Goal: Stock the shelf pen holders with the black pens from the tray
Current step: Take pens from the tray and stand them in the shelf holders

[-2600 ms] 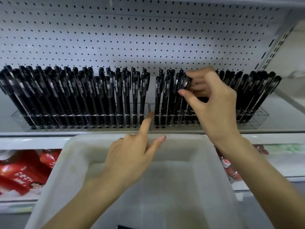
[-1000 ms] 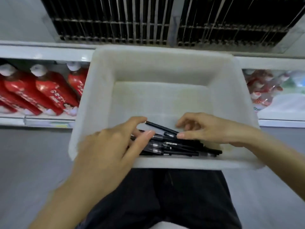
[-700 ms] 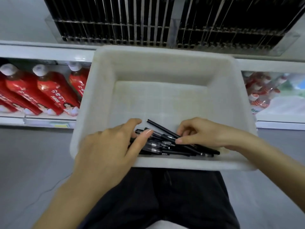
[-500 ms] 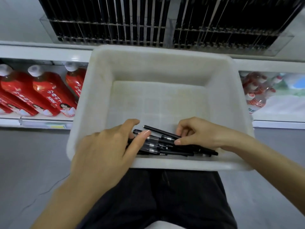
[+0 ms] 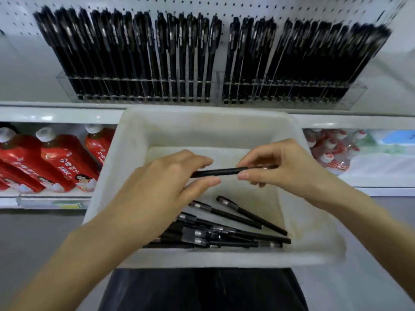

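On the left, red bottles (image 5: 56, 162) with white caps lie tilted side by side on the lower shelf (image 5: 13, 197), their labels printed with white script and a small picture. A pale label strip (image 5: 51, 204) runs along that shelf's near edge. On the right, at the same level, stands a cluster of small red-and-white bottles (image 5: 330, 151), and just beyond it something pale blue and green (image 5: 390, 140), too blurred to identify. White pegboard (image 5: 247, 5) fills the far wall. Grey floor (image 5: 33, 234) shows at the near left.
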A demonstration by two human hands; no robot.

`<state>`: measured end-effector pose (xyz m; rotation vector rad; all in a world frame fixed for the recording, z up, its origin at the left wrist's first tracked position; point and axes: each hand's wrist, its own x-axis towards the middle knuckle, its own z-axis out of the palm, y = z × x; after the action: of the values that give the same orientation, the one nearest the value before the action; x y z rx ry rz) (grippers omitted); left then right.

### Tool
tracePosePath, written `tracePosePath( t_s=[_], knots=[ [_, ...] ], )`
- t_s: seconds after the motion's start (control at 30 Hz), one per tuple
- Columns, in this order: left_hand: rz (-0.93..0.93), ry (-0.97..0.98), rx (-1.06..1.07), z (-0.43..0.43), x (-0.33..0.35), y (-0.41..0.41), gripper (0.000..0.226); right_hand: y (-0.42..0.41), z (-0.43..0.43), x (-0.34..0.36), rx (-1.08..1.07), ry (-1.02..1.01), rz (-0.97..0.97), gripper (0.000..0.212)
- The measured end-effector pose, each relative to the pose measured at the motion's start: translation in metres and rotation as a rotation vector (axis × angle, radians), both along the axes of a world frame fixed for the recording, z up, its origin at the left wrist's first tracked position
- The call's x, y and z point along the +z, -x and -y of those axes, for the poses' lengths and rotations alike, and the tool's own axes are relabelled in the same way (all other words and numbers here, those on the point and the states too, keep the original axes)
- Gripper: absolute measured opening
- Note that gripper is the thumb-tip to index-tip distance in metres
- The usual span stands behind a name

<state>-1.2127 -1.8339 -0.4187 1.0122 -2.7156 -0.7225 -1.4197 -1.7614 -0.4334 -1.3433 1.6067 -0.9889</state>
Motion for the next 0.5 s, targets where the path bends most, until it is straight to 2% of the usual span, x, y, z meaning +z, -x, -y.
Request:
tracePosePath(
  t_s=[0.07,0.23,0.37,0.5],
  knots=[
    [-0.072,-0.007,-0.055,0.006,0.000,0.014,0.056,0.006,0.003,0.012,-0.072,0.086,0.029,0.008],
    [-0.337,-0.089,-0.022,0.020,-0.005,0.047,0.011,0.024,0.013,0.039,-0.243,0.303,0.196,0.018],
    [-0.508,-0.224,0.054,0.026,0.001,0.071,0.014,0.034,0.019,0.058,-0.273,0.392,0.306,0.033],
    [-0.500,-0.200,0.068,0.032,0.000,0.087,0.009,0.035,0.031,0.063,-0.310,0.504,0.271,0.040]
  ],
)
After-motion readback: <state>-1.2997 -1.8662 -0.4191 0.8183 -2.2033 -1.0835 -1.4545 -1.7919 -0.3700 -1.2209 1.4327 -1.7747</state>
